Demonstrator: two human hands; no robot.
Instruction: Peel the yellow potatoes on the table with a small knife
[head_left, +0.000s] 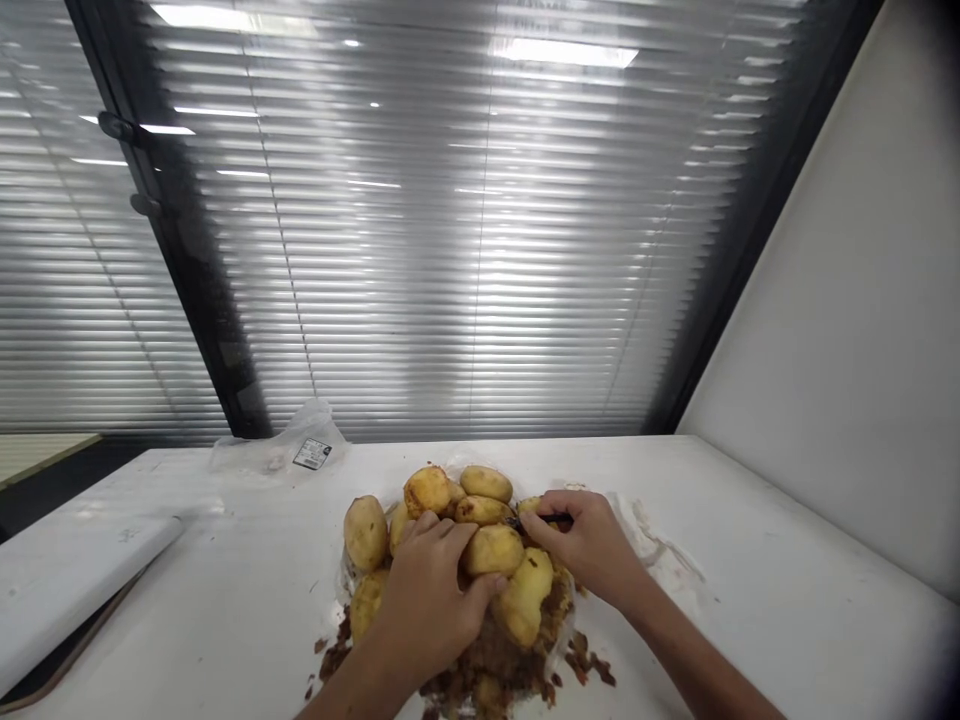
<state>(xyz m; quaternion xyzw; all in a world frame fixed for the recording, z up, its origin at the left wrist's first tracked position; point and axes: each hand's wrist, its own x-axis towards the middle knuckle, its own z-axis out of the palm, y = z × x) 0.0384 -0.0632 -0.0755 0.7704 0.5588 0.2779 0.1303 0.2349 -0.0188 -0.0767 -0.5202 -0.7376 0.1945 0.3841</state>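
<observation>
My left hand (pixel 431 600) is wrapped round a peeled yellow potato (pixel 495 551), thumb along its near side. In my right hand (pixel 589 540) is a slim tool with a black handle (pixel 556 518). Its dark tip reaches toward the held potato's far side; whether it is a peeler or a small knife I cannot tell. Several more potatoes lie heaped around, among them a pale one (pixel 366 533) at the left, one (pixel 486 484) at the back and a half-bared one (pixel 527 597) beneath the held potato. Brown peelings (pixel 487 660) lie under and in front of the heap.
The pile rests on clear plastic atop a white table (pixel 247 600). A crumpled plastic bag with a label (pixel 312 453) lies at the back left. Whitish crumpled material (pixel 656 545) is at the right. A white flat object (pixel 82 590) occupies the left edge. Blinds (pixel 465 250) stand behind.
</observation>
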